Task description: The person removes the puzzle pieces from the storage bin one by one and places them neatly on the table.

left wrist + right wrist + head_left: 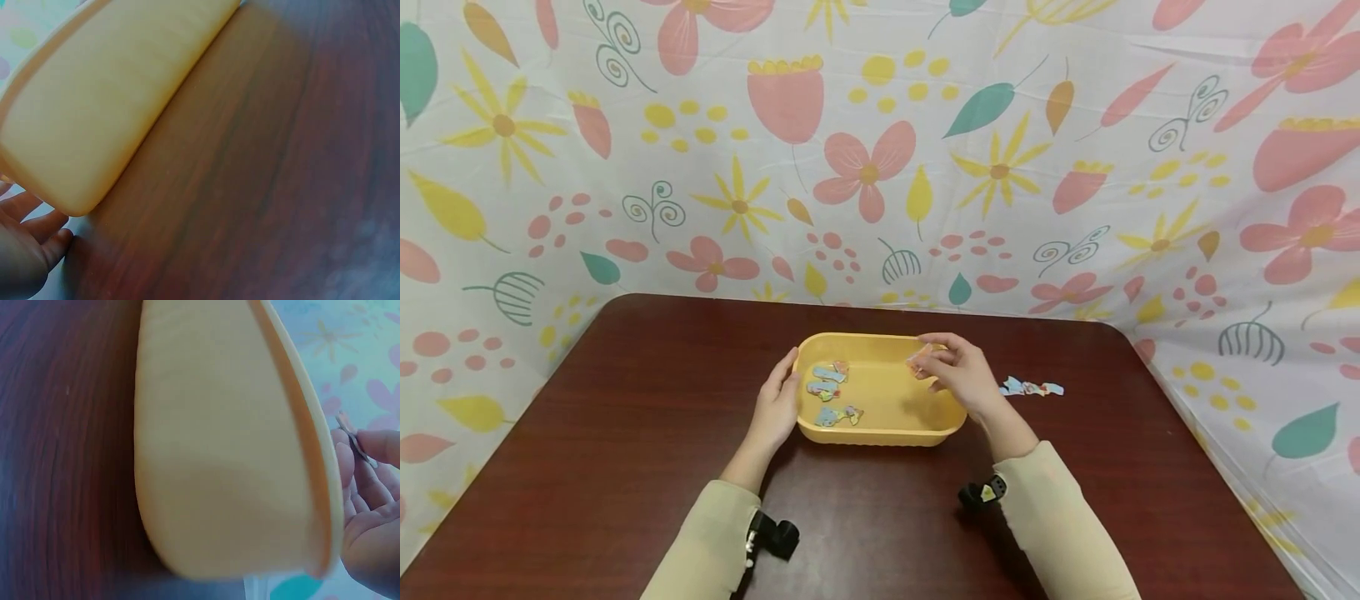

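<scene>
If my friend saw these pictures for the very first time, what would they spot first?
Probably the bright yellow tray, in the middle of the dark brown table. Next might come the flowery backdrop behind it, covered in pink, yellow and green shapes. Then the right hand, pinching a small orange piece above the tray's right side.
</scene>
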The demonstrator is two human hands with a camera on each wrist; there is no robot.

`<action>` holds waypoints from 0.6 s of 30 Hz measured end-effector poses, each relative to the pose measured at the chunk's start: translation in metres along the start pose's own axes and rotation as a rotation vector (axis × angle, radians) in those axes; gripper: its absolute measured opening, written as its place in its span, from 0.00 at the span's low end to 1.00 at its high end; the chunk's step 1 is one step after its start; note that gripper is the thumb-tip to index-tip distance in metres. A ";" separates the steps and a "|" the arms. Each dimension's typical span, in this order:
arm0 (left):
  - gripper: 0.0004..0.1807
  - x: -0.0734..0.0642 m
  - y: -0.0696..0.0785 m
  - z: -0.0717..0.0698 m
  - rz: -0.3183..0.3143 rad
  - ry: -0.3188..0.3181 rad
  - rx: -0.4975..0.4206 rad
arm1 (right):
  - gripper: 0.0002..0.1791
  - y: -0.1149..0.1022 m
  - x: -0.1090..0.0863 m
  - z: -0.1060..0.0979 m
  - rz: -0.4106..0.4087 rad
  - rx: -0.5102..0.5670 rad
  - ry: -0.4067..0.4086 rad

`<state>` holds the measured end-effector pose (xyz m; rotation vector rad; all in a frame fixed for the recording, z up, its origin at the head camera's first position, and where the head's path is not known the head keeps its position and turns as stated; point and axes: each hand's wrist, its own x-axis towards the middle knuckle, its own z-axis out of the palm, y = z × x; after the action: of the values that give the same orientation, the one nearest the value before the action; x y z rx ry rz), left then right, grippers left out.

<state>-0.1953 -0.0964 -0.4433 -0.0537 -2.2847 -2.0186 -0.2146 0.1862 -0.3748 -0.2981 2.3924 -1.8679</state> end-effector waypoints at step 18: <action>0.25 0.001 0.000 0.000 0.005 0.004 0.013 | 0.13 0.026 -0.032 -0.080 0.037 0.171 0.257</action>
<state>-0.1966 -0.0960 -0.4434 -0.0539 -2.2929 -1.9991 -0.2007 0.2749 -0.3817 -0.0001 2.3459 -2.1947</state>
